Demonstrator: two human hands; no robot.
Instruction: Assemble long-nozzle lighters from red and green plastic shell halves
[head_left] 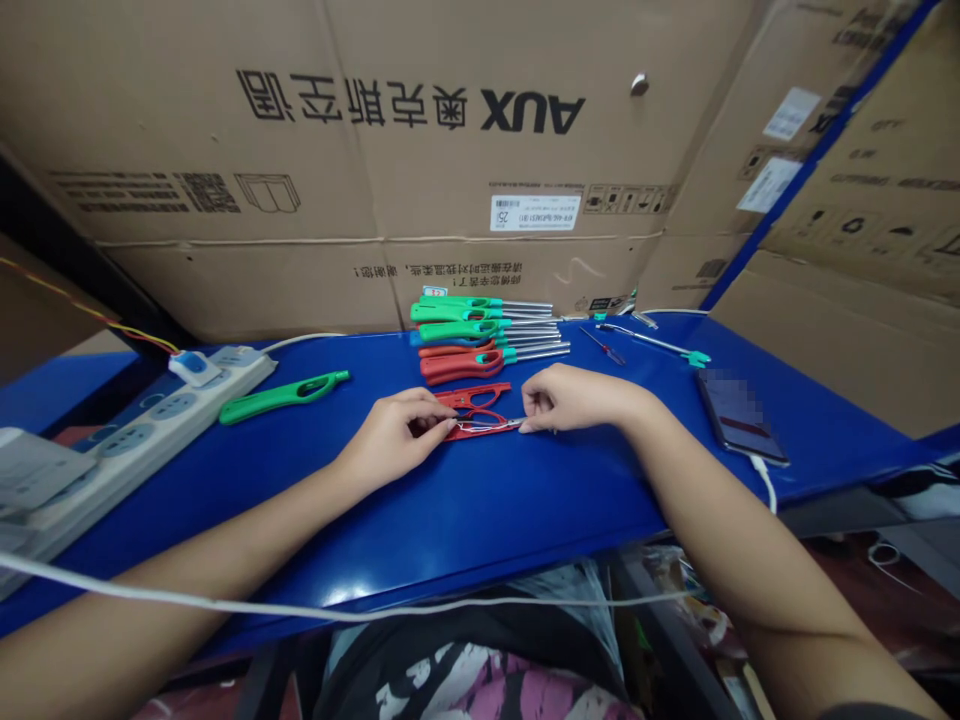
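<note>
A white cable [225,603] runs along the near edge of the blue table [465,510], below the person's forearms. Both hands rest on the table near its middle. The left hand [394,435] has its fingers [435,410] pinched on the handle end of a red lighter shell [480,412] that lies flat on the table. The right hand [566,398] has its fingers [534,418] closed on the thin metal end of the same piece, so the shell sits between the two hands.

Toward the left edge lies a white power strip [150,425], and just beside it a loose green handle [281,396]. Near the right edge a dark phone [741,415] lies flat with a white wire at its near end.

Behind the hands, near the far edge, a stack of green and red lighters [484,335] lies with the metal tubes pointing right. To its right lie a small screwdriver [604,346] and a thin rod with a green tip [660,343]. Cardboard boxes [420,150] stand behind the far edge.
</note>
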